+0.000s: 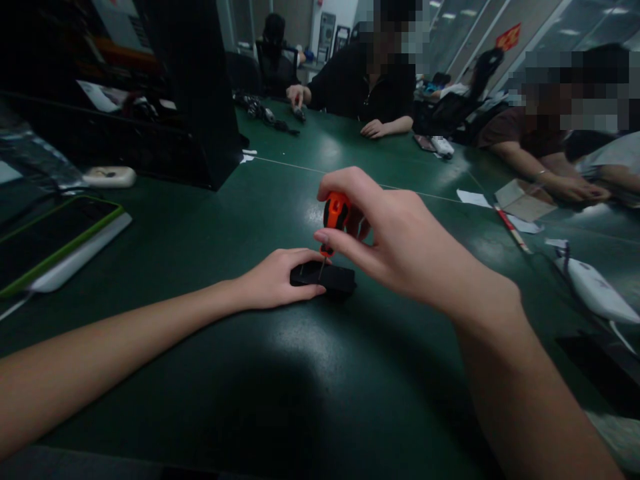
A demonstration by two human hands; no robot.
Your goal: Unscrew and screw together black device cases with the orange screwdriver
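A small black block (325,277) at the centre of the green table (200,240) is pressed down by the left hand (273,280), fingers closed over its near end. An orange-handled screwdriver (335,215) is pinched upright by the right hand (387,233), its tip on the block. At nine o'clock, a green-edged tray (60,240) is seen; its contents cannot be made out.

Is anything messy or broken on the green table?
Nothing looks broken or spilled. The right hand holds an orange screwdriver upright on a small black part, steadied by the left hand. Paper scraps lie loose farther right.
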